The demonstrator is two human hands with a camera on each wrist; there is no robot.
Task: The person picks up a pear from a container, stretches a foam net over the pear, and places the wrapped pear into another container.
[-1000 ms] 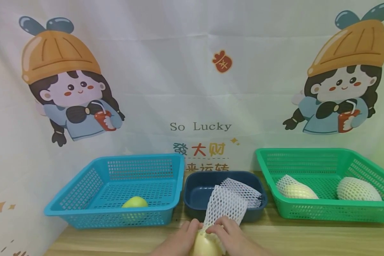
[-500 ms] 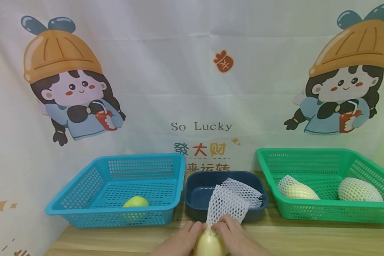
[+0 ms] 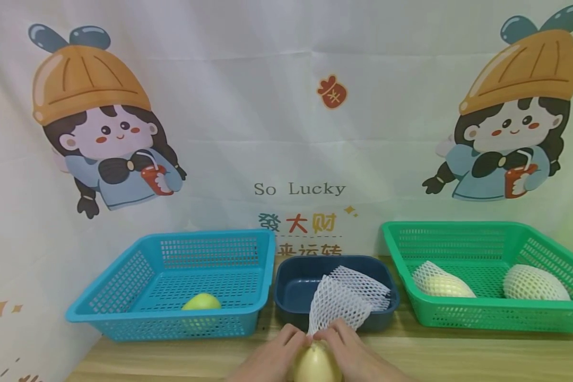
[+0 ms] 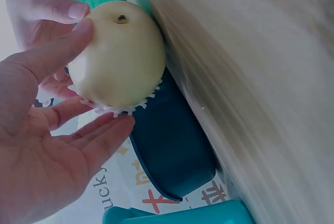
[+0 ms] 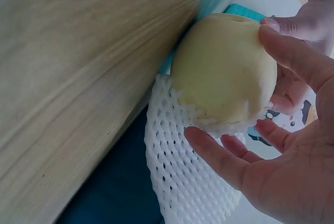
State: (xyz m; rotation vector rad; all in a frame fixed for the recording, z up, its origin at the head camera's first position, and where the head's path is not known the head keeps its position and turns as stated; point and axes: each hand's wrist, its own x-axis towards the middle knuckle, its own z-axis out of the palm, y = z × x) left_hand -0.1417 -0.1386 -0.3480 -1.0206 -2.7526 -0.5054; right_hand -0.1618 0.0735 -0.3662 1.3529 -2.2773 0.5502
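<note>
Both hands hold a smooth, round, pale yellow fruit [image 3: 318, 365] low at the front middle of the head view. A white foam net sleeve [image 5: 180, 151] clings around one end of it and hangs off beyond; most of the fruit is bare. In the left wrist view, a small dark stem spot shows on the bare end. My left hand [image 4: 57, 125] has its thumb on the fruit's side and its fingertips at the net's edge. My right hand [image 5: 297, 161] grips the opposite side, thumb near the top and fingers along the net's edge.
A navy tub [image 3: 296, 313] behind the hands holds another foam net [image 3: 365, 284]. To the left, a blue basket [image 3: 172, 321] contains a green fruit [image 3: 202, 302]. In the green basket [image 3: 482, 313] at right lie two net-wrapped fruits [image 3: 535, 284]. A printed cloth [image 3: 219, 116] hangs behind.
Both hands have shifted slightly right with the fruit and come closer together at its far end. The fruit's tip now points up more, and the net beyond sits a little differently.
</note>
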